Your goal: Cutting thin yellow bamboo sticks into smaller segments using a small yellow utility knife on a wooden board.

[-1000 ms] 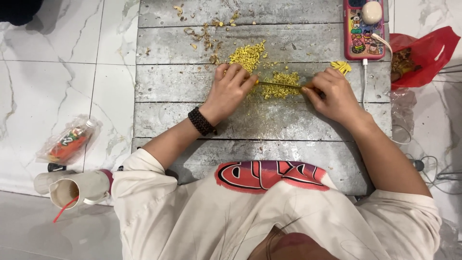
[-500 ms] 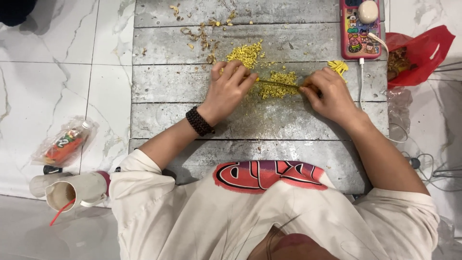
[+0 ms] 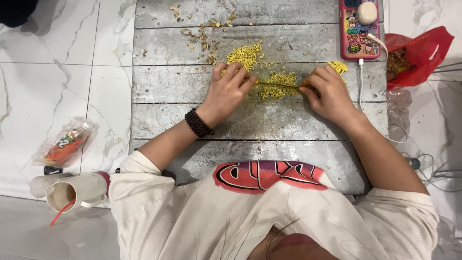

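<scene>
A thin yellowish stick [image 3: 279, 85] is pinched at its ends by the closed left hand [image 3: 226, 94] and right hand [image 3: 327, 94] over a yellow crumb pile [image 3: 276, 79] on the grey plank board [image 3: 250, 120], flanked by a pink-cased phone [image 3: 358, 29] and red plastic bag [image 3: 416, 53].

White marble-veined floor tiles [image 3: 57, 72] with grey grout lines; weathered grey plank desk [image 3: 250, 125] laid across them. Even, soft light, faint sheen.
</scene>
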